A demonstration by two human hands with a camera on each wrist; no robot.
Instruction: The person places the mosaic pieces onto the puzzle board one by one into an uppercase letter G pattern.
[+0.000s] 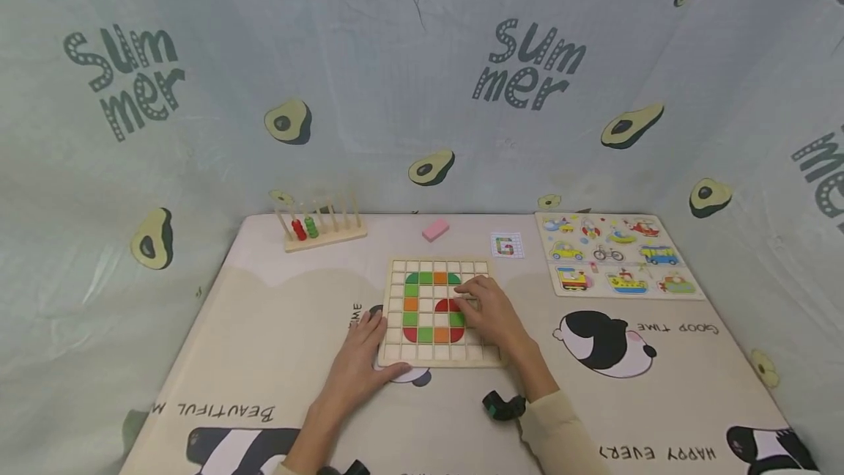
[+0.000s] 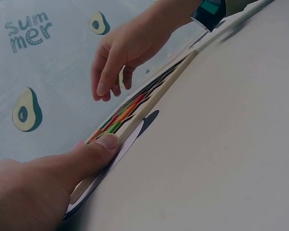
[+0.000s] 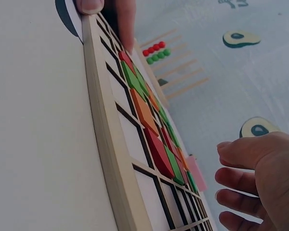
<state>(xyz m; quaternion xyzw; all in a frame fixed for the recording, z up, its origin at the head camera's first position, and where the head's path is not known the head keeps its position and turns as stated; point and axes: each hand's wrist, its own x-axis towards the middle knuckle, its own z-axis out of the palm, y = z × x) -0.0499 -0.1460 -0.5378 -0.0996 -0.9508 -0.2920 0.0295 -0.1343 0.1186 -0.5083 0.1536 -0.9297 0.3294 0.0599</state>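
A wooden grid board (image 1: 475, 352) lies in the middle of the table, with green tiles (image 1: 425, 278), orange tiles (image 1: 411, 304) and red tiles (image 1: 442, 306) set in its cells as a G shape. My left hand (image 1: 359, 354) rests at its near left corner, fingers along the left side and thumb (image 2: 103, 143) on the front edge. Over the board's right part hovers my right hand (image 1: 491, 310), fingers loosely bent; the right wrist view shows nothing between them. A small card (image 1: 506, 245) printed with a coloured G lies behind the board.
At the back left stands a wooden peg rack (image 1: 326, 238) with red and green beads. A pink block (image 1: 436, 230) sits behind the board. Back right lies a vehicle picture puzzle (image 1: 620, 255). A printed curtain (image 1: 369, 94) hangs behind the table.
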